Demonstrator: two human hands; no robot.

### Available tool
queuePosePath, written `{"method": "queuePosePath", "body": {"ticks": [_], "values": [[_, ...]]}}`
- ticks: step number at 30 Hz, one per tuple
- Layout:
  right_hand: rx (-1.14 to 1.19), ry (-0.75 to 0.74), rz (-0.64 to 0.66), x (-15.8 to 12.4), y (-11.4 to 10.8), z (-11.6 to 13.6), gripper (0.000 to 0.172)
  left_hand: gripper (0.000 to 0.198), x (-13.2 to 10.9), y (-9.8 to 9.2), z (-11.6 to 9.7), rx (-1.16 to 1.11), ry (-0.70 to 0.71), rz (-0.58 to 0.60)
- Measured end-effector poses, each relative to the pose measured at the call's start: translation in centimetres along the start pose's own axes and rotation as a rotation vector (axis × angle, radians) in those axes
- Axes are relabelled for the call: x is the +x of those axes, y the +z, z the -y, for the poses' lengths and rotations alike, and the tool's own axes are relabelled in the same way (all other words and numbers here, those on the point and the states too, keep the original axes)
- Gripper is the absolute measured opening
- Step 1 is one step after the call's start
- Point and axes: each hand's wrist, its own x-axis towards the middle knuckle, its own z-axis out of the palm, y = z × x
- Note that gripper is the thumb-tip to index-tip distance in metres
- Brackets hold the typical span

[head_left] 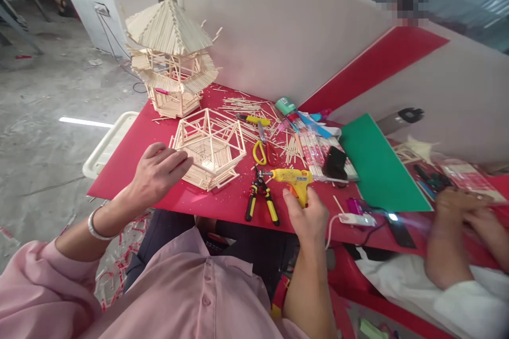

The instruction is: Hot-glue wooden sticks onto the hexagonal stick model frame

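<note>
My left hand (159, 172) is closed, fingers pinched together, at the near left side of an open stick frame (210, 151); what it holds, if anything, is too small to make out. In my right hand (308, 214) is a yellow glue gun (292, 177), its nozzle pointing left. Yellow-and-black pliers (261, 198) lie just left of the gun, handles toward me. Behind them are scissors (260, 151) with yellow and red handles. A tiered stick pagoda (175, 58) stands at the back left of the red table (131, 175).
Loose sticks (244, 108), a yellow cutter (254, 119), a green tape roll (285, 106) and stick packs (318, 153) lie toward the back. A green board (385, 169), a power strip (358, 219) and a phone (400, 230) are right. Another person's hands (461, 201) rest farther right.
</note>
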Motion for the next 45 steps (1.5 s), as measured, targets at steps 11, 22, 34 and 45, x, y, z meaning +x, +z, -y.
{"method": "queuePosePath", "body": {"ticks": [11, 22, 34, 45], "values": [[-0.315, -0.243, 0.057, -2.8, 3.7, -4.4, 0.048, 0.021, 0.0, 0.1, 0.0, 0.014, -0.016, 0.015], [0.224, -0.838, -0.015, -3.9, 2.3, 11.3, 0.016, 0.020, 0.1, 0.0, -0.1, 0.004, -0.013, 0.037], [-0.202, -0.838, 0.914, 5.0, 2.7, 20.5, 0.027, 0.020, 0.2, 0.1, -0.3, -0.090, -0.079, 0.011], [-0.003, -0.765, 1.091, 5.6, 4.2, 19.6, 0.025, 0.007, -2.3, 1.3, -4.6, -0.487, -0.707, -0.267]]}}
